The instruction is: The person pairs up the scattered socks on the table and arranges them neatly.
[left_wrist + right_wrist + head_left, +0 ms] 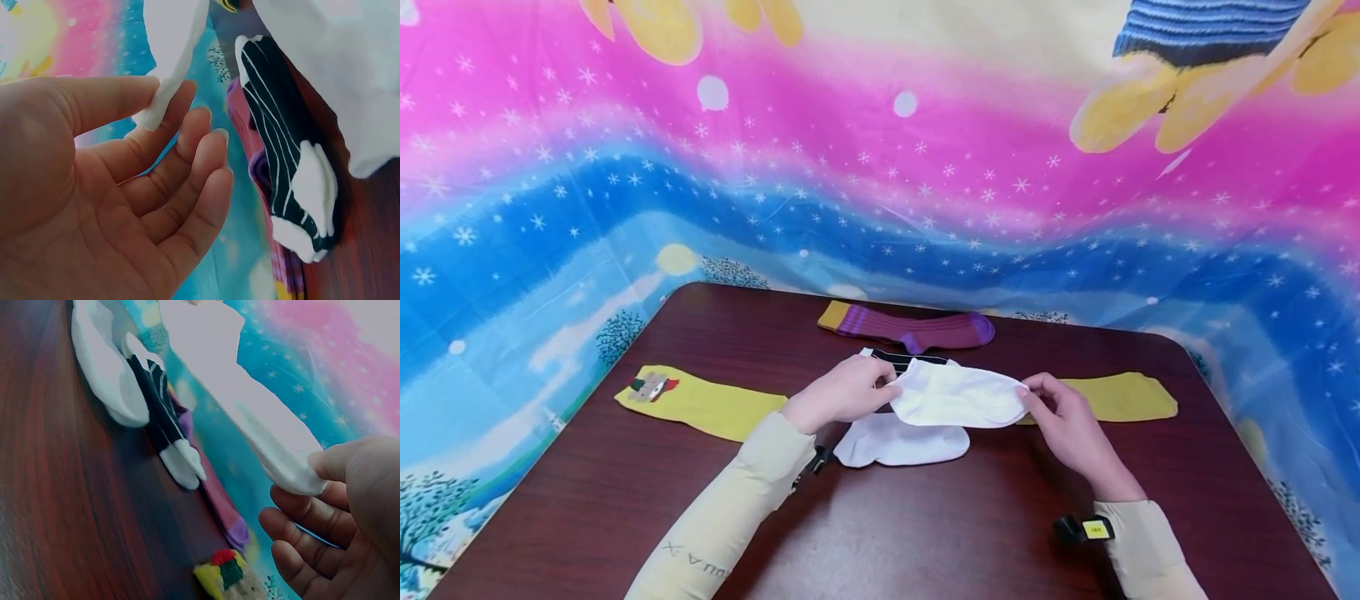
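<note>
A white ankle sock (962,396) is stretched between both hands above the table. My left hand (850,390) pinches its cuff end between thumb and index finger; in the left wrist view the other fingers of that hand (137,181) curve loosely. The toe end is pinched by my right hand (1071,425), also thumb against index finger, as the right wrist view shows at the sock's tip (300,478). Below the held sock, a second white ankle sock (902,442) lies flat on the table. Behind it, partly hidden, lies a black sock with white stripes, heel and toe (281,137).
On the dark wood table (895,533), a purple sock with a yellow cuff (917,327) lies at the back. One yellow sock with an animal face (707,404) lies left; another yellow sock (1120,396) lies right. A patterned cloth (850,192) hangs behind the table.
</note>
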